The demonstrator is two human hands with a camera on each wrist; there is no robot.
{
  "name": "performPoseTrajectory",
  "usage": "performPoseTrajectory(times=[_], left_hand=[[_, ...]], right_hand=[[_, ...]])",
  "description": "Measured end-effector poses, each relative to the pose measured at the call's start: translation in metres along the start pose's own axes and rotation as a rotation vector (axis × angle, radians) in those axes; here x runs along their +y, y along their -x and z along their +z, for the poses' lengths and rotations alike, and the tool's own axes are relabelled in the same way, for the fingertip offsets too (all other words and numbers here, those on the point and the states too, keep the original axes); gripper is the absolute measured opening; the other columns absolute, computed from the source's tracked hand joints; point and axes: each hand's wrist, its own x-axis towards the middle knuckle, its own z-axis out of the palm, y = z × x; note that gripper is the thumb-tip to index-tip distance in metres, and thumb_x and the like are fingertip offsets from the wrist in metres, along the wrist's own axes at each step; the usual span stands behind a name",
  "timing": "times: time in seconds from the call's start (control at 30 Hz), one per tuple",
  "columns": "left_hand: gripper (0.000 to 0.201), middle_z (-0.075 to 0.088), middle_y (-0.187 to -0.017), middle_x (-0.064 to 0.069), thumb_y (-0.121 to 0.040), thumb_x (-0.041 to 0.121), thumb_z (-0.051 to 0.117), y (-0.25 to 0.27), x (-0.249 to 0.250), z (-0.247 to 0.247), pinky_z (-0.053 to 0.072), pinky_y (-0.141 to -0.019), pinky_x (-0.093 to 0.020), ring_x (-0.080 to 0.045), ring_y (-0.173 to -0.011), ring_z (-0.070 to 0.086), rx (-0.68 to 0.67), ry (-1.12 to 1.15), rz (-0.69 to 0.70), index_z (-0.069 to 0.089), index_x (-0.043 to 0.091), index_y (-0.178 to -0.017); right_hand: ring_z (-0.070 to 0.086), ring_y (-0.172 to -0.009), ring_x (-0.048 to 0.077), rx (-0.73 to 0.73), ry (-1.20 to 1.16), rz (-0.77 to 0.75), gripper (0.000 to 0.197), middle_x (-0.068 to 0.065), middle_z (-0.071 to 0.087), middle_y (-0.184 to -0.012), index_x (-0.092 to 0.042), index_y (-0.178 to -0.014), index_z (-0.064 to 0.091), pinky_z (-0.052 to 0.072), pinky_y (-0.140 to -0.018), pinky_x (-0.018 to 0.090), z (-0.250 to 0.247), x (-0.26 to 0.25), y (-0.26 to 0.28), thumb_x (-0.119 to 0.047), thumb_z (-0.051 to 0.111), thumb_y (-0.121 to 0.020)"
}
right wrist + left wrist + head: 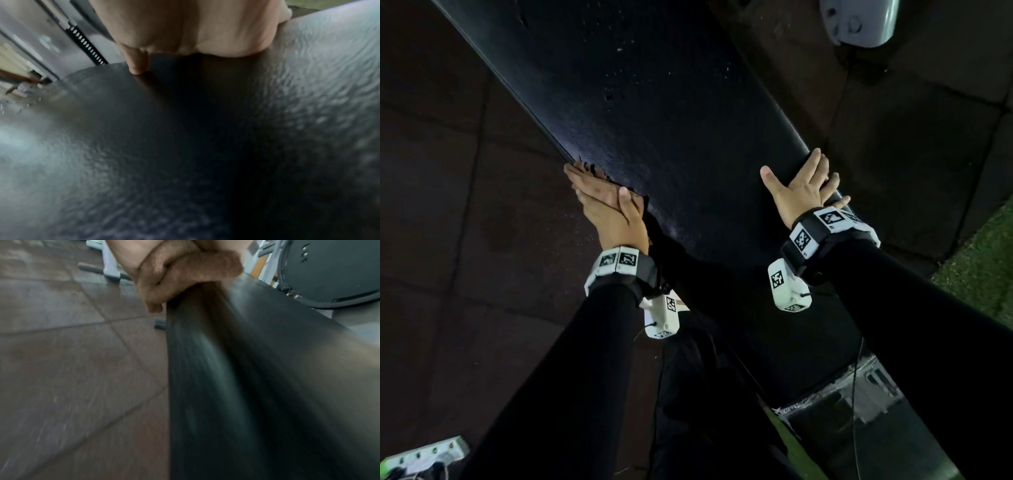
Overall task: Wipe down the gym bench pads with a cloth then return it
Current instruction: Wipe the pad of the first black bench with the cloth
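The brown cloth (185, 270) is sitting bunched in your left hand (606, 205), pressed against the left side edge of the black bench pad (671, 120). Only the left wrist view is showing it clearly; from the head view your hand is covering it almost completely, and you are seeing only the torn, ragged pad edge beside your fingers. Your left fingers are lying fairly straight along that edge with the thumb over the top, so the cloth is being pressed rather than clenched. Your right hand (803, 186) is lying flat, fingers spread, on the right edge of the pad, holding nothing; its fingertips are dropping out of sight over the side. The left wrist picture is smeared with blur. Dark floor tiles (465, 205) are lying to the left, and a grey machine housing (859, 20) is cut off at the far right corner.
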Motion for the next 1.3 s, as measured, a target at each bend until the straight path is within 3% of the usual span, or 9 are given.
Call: performPoseTrajectory(times=[0.1,0.23,0.3,0.43,0.63,0.77,0.93,1.1,1.3], left_hand=[[0.078,0.014,-0.152,-0.028,-0.097,0.035,0.044,0.033,-0.005,0.003,-0.002,-0.093,0.009,-0.032,-0.141,0.017,0.003,0.008,0.021,0.004,-0.012,-0.144],[0.083,0.010,-0.153,-0.026,-0.092,0.040,0.041,0.072,-0.009,0.007,0.008,-0.113,-0.017,-0.031,-0.143,0.014,-0.079,0.024,-0.044,0.001,-0.010,-0.145],[0.085,0.011,-0.153,-0.026,-0.091,0.042,0.039,0.072,-0.007,0.008,0.009,-0.113,-0.019,-0.032,-0.143,0.015,-0.092,0.015,-0.081,0.001,-0.010,-0.145],[0.077,0.019,-0.151,-0.028,-0.094,0.035,0.043,0.038,0.004,0.003,0.017,-0.114,-0.024,-0.034,-0.140,0.023,-0.030,-0.018,-0.041,0.006,-0.011,-0.145],[0.074,0.026,-0.149,-0.028,-0.096,0.034,0.042,-0.064,0.027,-0.011,0.022,-0.110,-0.030,-0.037,-0.136,0.031,0.076,-0.108,0.033,0.008,-0.008,-0.146],[0.074,0.012,-0.155,-0.024,-0.097,0.040,0.034,-0.113,0.038,-0.022,0.014,-0.115,-0.038,-0.034,-0.143,0.017,0.088,-0.340,0.171,0.006,-0.007,-0.147],[0.073,0.001,-0.160,-0.009,-0.091,0.057,0.023,-0.153,0.067,-0.022,0.009,-0.110,-0.063,-0.037,-0.145,-0.003,0.001,-0.753,0.251,0.007,0.019,-0.152],[0.075,0.003,-0.160,-0.008,-0.090,0.063,0.010,-0.154,0.090,0.000,-0.003,-0.114,-0.052,-0.037,-0.145,-0.005,-0.216,-0.876,0.539,0.010,0.018,-0.151],[0.067,0.014,-0.158,-0.012,-0.096,0.051,0.026,-0.069,0.069,0.012,0.004,-0.115,-0.052,-0.041,-0.144,0.006,-0.358,-0.889,0.804,0.017,0.012,-0.150]], right_hand=[[-0.011,-0.143,0.031,-0.034,0.033,0.017,0.101,0.000,-0.008,-0.157,-0.023,-0.147,-0.013,-0.015,-0.107,0.058,0.000,0.002,-0.004,-0.079,0.031,-0.076],[-0.011,-0.143,0.031,-0.048,0.049,0.031,0.103,0.000,-0.008,-0.157,-0.024,-0.147,-0.014,-0.015,-0.107,0.058,0.001,0.003,-0.006,-0.083,0.028,-0.073],[-0.011,-0.143,0.031,-0.057,0.047,0.038,0.104,-0.001,-0.008,-0.157,-0.025,-0.147,-0.014,-0.015,-0.107,0.057,0.001,0.003,-0.006,-0.083,0.028,-0.072],[-0.012,-0.143,0.030,-0.082,0.045,0.054,0.103,-0.002,-0.009,-0.157,-0.027,-0.146,-0.013,-0.015,-0.108,0.057,-0.001,0.002,-0.007,-0.083,0.030,-0.071],[-0.014,-0.143,0.029,-0.104,0.040,0.076,0.100,-0.002,-0.011,-0.156,-0.024,-0.147,-0.011,-0.015,-0.109,0.056,-0.005,-0.003,-0.005,-0.076,0.036,-0.077],[-0.016,-0.142,0.028,-0.125,0.034,0.067,0.099,-0.003,-0.014,-0.155,-0.025,-0.146,-0.013,-0.016,-0.109,0.056,-0.007,-0.002,-0.005,-0.076,0.036,-0.077],[-0.017,-0.141,0.028,-0.157,0.046,0.075,0.099,-0.007,-0.017,-0.153,-0.029,-0.144,-0.017,-0.017,-0.109,0.056,-0.007,-0.002,-0.008,-0.078,0.034,-0.075],[-0.018,-0.141,0.028,-0.164,0.036,0.078,0.099,-0.008,-0.017,-0.153,-0.029,-0.144,-0.017,-0.018,-0.107,0.056,-0.007,-0.002,-0.007,-0.078,0.035,-0.075],[-0.020,-0.141,0.027,-0.195,0.027,0.069,0.099,-0.010,-0.020,-0.152,-0.029,-0.143,-0.019,-0.019,-0.107,0.055,-0.010,-0.001,-0.006,-0.078,0.034,-0.076]])
